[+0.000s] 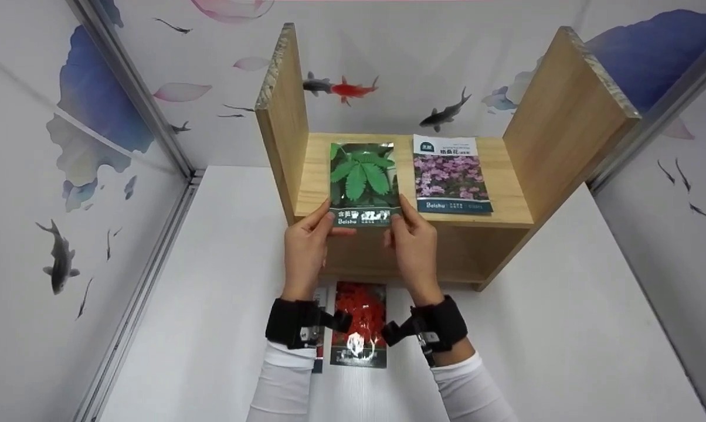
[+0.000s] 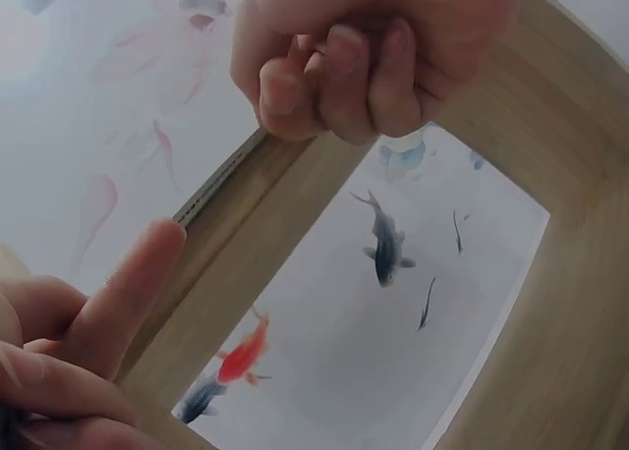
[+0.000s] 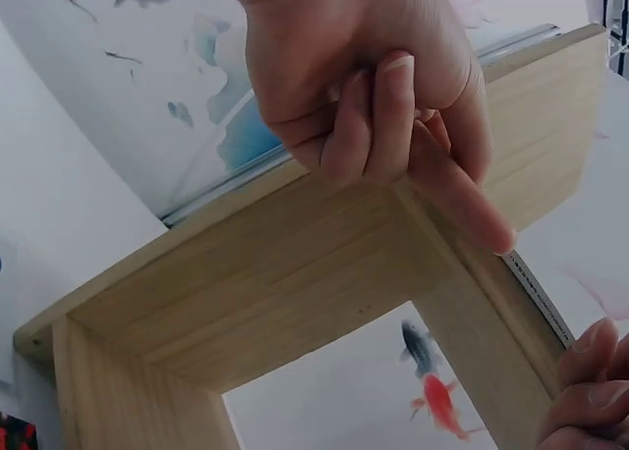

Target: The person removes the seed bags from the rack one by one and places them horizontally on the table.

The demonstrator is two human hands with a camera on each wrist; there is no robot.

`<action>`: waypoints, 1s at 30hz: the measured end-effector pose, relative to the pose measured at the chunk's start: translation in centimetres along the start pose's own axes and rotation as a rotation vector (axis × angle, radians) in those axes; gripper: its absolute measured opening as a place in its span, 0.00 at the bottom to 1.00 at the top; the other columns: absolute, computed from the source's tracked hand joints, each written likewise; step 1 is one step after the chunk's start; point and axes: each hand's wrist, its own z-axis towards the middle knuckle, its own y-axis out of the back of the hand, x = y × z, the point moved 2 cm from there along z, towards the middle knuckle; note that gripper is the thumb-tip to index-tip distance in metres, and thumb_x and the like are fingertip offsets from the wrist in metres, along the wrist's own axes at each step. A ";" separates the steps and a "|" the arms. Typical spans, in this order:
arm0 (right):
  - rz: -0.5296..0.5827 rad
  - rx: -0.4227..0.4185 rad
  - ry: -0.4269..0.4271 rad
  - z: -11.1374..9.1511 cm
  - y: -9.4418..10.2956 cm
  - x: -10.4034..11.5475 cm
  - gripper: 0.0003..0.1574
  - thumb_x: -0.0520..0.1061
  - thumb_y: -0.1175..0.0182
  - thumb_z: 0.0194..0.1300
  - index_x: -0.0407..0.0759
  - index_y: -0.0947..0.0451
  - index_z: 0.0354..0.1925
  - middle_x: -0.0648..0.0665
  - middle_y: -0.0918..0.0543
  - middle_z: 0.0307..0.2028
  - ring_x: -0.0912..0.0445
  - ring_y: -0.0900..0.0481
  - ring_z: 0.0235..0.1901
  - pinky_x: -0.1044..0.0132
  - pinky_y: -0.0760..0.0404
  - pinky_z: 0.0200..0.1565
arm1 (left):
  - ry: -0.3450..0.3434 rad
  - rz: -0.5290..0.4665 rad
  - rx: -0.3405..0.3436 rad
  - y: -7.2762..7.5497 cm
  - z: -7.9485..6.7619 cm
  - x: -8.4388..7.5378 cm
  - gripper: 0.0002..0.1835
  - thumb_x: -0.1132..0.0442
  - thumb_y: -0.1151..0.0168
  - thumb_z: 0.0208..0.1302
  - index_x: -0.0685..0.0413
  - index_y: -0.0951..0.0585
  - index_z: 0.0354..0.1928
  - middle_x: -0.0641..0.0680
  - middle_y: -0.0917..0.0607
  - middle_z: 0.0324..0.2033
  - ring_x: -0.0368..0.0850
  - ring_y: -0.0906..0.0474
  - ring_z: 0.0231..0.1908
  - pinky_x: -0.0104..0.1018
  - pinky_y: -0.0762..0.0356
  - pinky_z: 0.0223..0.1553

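A green-leaf seed packet (image 1: 362, 176) lies tilted over the front edge of the wooden shelf's upper board. My left hand (image 1: 306, 249) pinches its lower left corner, thumb on the front and index finger stretched beneath. At the opposite corner my right hand (image 1: 414, 243) pinches it between thumb and finger. A pink-flower seed packet (image 1: 450, 179) rests on the board, right of the held one. The left wrist view catches the packet's thin edge (image 2: 221, 180) between my left hand (image 2: 84, 357) and my right hand (image 2: 364, 67), whose other fingers curl in.
The wooden shelf (image 1: 570, 123) has tall side panels and an open lower compartment. Below it, on the white table (image 1: 570, 346), lies a red-flower packet (image 1: 359, 316), with another packet (image 1: 319, 357) partly hidden by my left forearm. Walls with painted fish enclose the table.
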 end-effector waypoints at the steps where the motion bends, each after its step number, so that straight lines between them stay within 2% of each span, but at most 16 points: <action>1: 0.004 -0.005 -0.004 -0.1 0.1 0.0 0.28 0.36 0.54 0.66 0.36 0.42 0.63 0.36 0.27 0.17 0.49 0.30 0.18 0.69 0.33 0.19 | -0.004 0.004 -0.008 -0.1 -0.2 0.0 0.21 0.59 0.49 0.65 0.52 0.31 0.60 0.59 0.16 0.28 0.35 0.47 0.04 0.29 0.50 0.06; 6: 0.071 -0.029 -0.040 -1.1 0.6 -0.5 0.27 0.36 0.54 0.66 0.38 0.40 0.63 0.38 0.26 0.18 0.53 0.31 0.18 0.69 0.37 0.19 | -0.007 0.025 -0.019 -0.4 -1.5 0.2 0.21 0.58 0.50 0.66 0.52 0.32 0.61 0.55 0.15 0.29 0.35 0.46 0.04 0.28 0.49 0.06; 12: 0.126 -0.036 -0.066 -2.6 1.6 -1.7 0.25 0.41 0.51 0.66 0.47 0.36 0.62 0.39 0.24 0.19 0.56 0.37 0.14 0.69 0.43 0.16 | -0.009 -0.012 0.004 -0.7 -3.4 0.6 0.23 0.57 0.49 0.65 0.52 0.33 0.61 0.55 0.15 0.30 0.37 0.46 0.06 0.29 0.47 0.06; 20: 0.103 -0.043 -0.065 -4.8 2.9 -2.2 0.24 0.45 0.49 0.66 0.50 0.34 0.60 0.37 0.23 0.22 0.55 0.37 0.16 0.69 0.43 0.17 | -0.021 -0.056 0.022 -1.2 -6.0 0.8 0.24 0.57 0.49 0.65 0.52 0.34 0.62 0.55 0.15 0.30 0.39 0.46 0.06 0.30 0.48 0.07; 25: 0.121 -0.036 -0.081 -6.2 3.4 -1.8 0.25 0.45 0.48 0.65 0.49 0.34 0.60 0.37 0.23 0.21 0.57 0.38 0.13 0.69 0.46 0.14 | -0.029 -0.066 0.016 -1.4 -7.5 0.0 0.23 0.58 0.49 0.65 0.52 0.34 0.62 0.55 0.15 0.30 0.39 0.45 0.06 0.29 0.46 0.07; 30: 0.152 -0.015 -0.042 -7.0 3.3 -0.7 0.26 0.46 0.48 0.65 0.49 0.34 0.61 0.35 0.23 0.22 0.58 0.38 0.13 0.70 0.46 0.14 | -0.063 -0.038 0.003 -1.2 -8.5 -0.9 0.23 0.60 0.49 0.65 0.52 0.34 0.62 0.54 0.15 0.30 0.40 0.44 0.06 0.29 0.46 0.07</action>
